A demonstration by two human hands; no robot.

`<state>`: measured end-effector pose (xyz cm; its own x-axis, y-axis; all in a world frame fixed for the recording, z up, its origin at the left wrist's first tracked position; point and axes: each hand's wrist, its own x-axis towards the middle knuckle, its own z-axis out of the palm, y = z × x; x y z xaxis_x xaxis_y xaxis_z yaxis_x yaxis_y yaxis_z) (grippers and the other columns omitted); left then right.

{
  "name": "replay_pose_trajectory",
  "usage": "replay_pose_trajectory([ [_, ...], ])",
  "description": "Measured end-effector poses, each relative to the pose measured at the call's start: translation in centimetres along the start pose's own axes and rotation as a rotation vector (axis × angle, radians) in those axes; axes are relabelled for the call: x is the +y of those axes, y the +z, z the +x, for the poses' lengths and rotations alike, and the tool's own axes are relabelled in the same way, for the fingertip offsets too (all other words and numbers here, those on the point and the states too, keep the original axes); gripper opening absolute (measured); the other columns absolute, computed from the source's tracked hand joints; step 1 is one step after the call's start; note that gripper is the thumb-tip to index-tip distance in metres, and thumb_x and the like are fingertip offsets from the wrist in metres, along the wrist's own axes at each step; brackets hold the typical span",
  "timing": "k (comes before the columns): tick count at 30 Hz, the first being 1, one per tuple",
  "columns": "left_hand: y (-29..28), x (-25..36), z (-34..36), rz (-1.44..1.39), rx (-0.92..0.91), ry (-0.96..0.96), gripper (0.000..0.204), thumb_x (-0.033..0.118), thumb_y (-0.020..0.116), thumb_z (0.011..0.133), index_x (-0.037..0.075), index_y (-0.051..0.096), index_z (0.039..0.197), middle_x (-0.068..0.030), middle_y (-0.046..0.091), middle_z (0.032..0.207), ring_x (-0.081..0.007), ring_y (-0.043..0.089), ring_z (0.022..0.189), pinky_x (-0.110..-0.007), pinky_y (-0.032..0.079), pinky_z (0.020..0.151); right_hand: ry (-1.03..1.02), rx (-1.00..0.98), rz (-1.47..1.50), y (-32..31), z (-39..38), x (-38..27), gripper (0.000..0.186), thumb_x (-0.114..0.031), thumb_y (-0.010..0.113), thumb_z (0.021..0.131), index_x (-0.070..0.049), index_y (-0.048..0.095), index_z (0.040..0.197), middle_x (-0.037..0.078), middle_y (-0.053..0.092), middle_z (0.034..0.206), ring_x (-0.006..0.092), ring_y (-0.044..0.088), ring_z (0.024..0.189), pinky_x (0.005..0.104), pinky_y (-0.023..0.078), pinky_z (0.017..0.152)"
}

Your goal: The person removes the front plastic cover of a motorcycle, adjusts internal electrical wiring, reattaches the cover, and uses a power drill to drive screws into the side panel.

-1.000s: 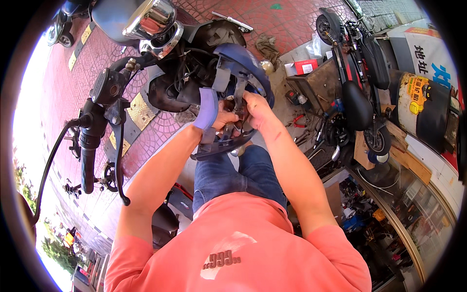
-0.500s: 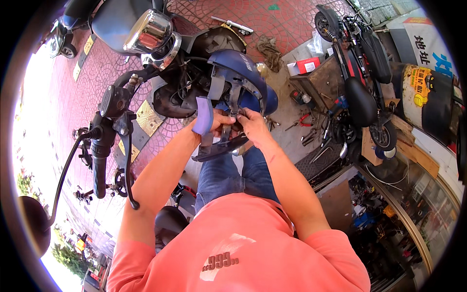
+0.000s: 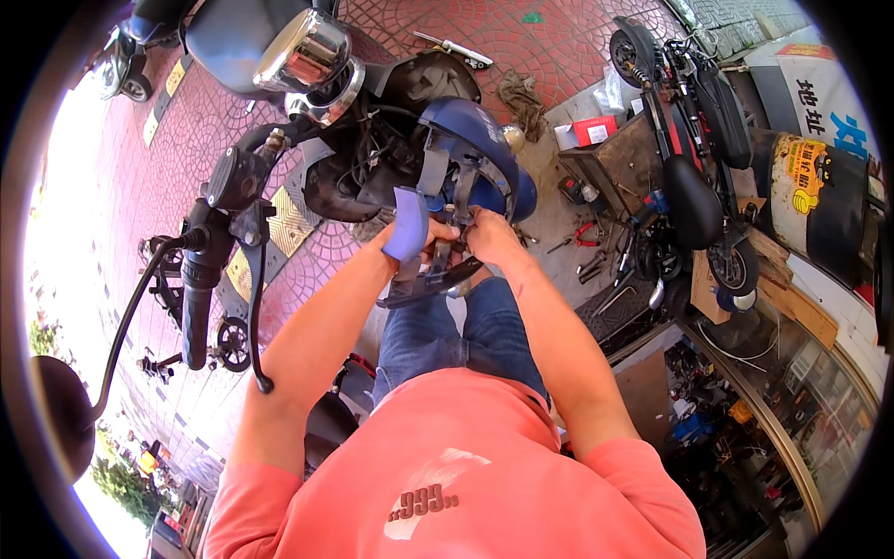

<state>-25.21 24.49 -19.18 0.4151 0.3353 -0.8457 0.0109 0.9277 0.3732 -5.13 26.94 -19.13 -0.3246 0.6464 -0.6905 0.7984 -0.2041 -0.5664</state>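
Head view: left hand [image 3: 440, 230] grips the blue cover [image 3: 467, 120], best held steady; whether the right hand [image 3: 494, 239] grips anything is unclear.

In the middle, the curved cover [image 3: 494, 140] is showing deep blue outside, and a bent strip [image 3: 407, 224] at its left is looking lavender. Near, the shirt [image 3: 484, 410] is glowing coral, bearing a whitish patch with dark print, while the jeans [image 3: 419, 331] are showing faded blue. Far off, the paving [image 3: 391, 19] is carrying pale curved lines over brick red. At left, the ground strip [image 3: 291, 224] is alternating yellow and dark grey; the round lamp [image 3: 303, 51] is gleaming chrome. At right, the box [image 3: 593, 131] is pairing red with white.
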Motion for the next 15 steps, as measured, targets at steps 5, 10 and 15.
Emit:
replay_pose_trajectory([
  [5, 0.3, 0.6, -0.2, 0.005, -0.069, 0.007, 0.022, 0.021, 0.067, 0.104, 0.003, 0.067, 0.116, -0.0118, 0.079, 0.087, -0.0169, 0.074, 0.068, -0.026, 0.04, 0.044, 0.016, 0.067, -0.099, -0.3, -1.3, -0.8, 0.048, -0.013, 0.059, 0.092, 0.003, 0.065, 0.137, 0.031, 0.073, 0.117, 0.0426, 0.071, 0.113, 0.049, 0.056, 0.097],
  [10, 1.0, -0.1, 0.7, 0.005, 0.011, 0.008, 0.022, 0.018, 0.066, 0.104, 0.002, 0.065, 0.119, -0.0132, 0.078, 0.09, -0.0194, 0.076, 0.072, -0.027, 0.044, 0.045, 0.057, 0.016, -0.051, -0.1, -1.2, -0.7, 0.042, -0.016, 0.065, 0.093, 0.002, 0.067, 0.131, 0.027, 0.076, 0.11, 0.0391, 0.074, 0.108, 0.0482, 0.058, 0.092],
  [15, 0.9, -0.9, 0.4, -0.153, 0.023, 0.027, 0.027, 0.015, 0.066, 0.104, 0.001, 0.06, 0.127, -0.0142, 0.078, 0.098, -0.0226, 0.078, 0.076, -0.029, 0.05, 0.049, 0.148, 0.053, 0.933, 1.2, -2.9, 0.5, 0.03, -0.007, 0.069, 0.091, 0.006, 0.068, 0.118, 0.016, 0.074, 0.097, 0.0232, 0.075, 0.084, 0.0363, 0.059, 0.077],
])
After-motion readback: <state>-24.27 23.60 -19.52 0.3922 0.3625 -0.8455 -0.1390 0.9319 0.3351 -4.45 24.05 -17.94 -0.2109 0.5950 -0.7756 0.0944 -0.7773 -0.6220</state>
